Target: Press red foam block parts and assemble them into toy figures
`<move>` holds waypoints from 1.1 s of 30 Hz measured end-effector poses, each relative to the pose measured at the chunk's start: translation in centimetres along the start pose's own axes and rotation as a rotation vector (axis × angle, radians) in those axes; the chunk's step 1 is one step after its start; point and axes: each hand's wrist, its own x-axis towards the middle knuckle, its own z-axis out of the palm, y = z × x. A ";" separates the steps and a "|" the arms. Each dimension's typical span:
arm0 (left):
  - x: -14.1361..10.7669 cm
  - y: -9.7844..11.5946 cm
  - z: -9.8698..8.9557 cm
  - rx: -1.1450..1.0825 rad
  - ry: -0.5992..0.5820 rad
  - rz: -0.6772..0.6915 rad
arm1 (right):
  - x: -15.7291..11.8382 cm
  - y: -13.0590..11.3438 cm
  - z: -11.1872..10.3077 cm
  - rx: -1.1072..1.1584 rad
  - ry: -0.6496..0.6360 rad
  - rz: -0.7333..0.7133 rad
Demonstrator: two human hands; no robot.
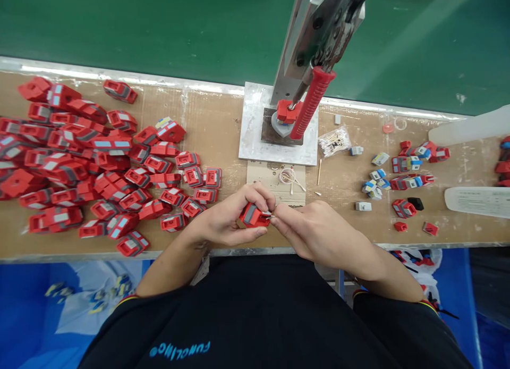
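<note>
My left hand (239,215) grips a red toy car body (252,215) with a grey stripe, thumb below and fingers above, just over the front edge of the bench. My right hand (314,228) is closed in a pinch at the car body's right end. A thin, stick-like thing (271,216) shows between its fingertips and touches the red body; its kind is too small to make out. Just beyond the hands, a cardboard piece (258,175) carries a small round dish (287,176) and used-looking cotton swabs (299,183).
A hand press with a red handle (314,100) stands on a metal plate (249,140), a red part under its ram. Many red car bodies (67,167) are heaped left. Bagged cotton swabs (334,141), small white-blue-yellow blocks (374,185) and part-built toys (410,182) lie right.
</note>
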 end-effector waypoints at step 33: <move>0.2 -0.3 0.3 0.241 0.211 0.110 | 0.2 -1.4 1.3 0.203 0.235 0.126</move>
